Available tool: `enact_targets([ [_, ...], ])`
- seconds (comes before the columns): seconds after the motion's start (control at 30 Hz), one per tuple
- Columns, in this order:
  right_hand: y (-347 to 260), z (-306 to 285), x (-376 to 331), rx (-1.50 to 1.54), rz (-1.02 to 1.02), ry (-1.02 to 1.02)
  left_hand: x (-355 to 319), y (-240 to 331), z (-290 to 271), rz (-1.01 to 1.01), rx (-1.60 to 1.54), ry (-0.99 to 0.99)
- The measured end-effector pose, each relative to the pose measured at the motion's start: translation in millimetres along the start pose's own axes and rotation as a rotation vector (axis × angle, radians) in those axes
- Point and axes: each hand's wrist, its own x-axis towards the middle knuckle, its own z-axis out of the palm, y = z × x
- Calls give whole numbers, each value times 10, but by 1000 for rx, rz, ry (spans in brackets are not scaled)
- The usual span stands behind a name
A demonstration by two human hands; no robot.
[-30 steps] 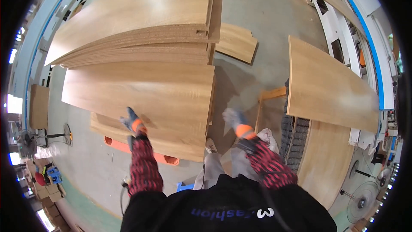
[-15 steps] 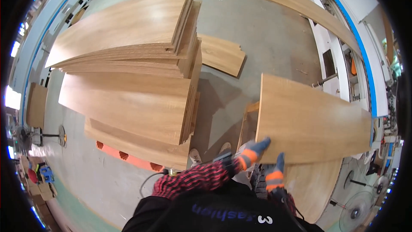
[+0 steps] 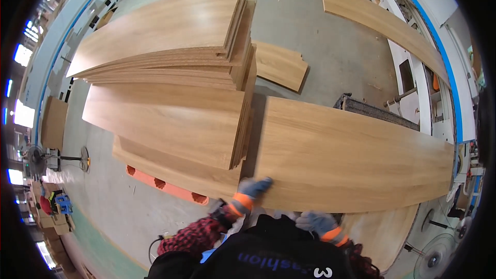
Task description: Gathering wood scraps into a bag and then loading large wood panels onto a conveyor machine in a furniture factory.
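Note:
A wide wood-grain board (image 3: 351,160) lies in front of me to the right, its left end close to the tall stack. My left hand (image 3: 256,187), in a grey-blue glove with an orange cuff, grips the board's near left corner, with the thumb side along its edge. My right hand (image 3: 316,222), gloved the same way, is at the board's near long edge. Its fingers are smeared by motion, so I cannot tell how they close. Beneath the held board, another light wooden board (image 3: 380,232) shows at the lower right.
A tall stack of boards (image 3: 165,119) stands on the left over an orange-red pallet (image 3: 170,185). A loose board (image 3: 281,64) lies on the floor behind it. Along the right runs a white machine with a blue strip (image 3: 449,67), a long board (image 3: 382,20) resting on it. A fan (image 3: 434,256) stands lower right.
The board has slid left with my left hand on it, toward the stack, uncovering a dark roller-like frame beside the machine. My right hand has moved slightly left and lower along the near edge.

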Motion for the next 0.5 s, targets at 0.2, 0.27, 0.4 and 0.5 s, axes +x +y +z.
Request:
enact_targets([
  [0.2, -1158, -492, -371, -765, -740, 444, 258, 76, -2573, 443, 632, 184],
  [0.27, -1248, -349, -376, -1001, -941, 878, 156, 160, -3172, 509, 402, 453],
  [0.4, -1587, -795, -824, -1706, -1022, 1343, -15, -188, -3003, 605, -242, 986],
  [0.5, -1725, -911, -1090, -2031, -808, 1846, -55, -1122, -2057, 176, -522, 775],
])
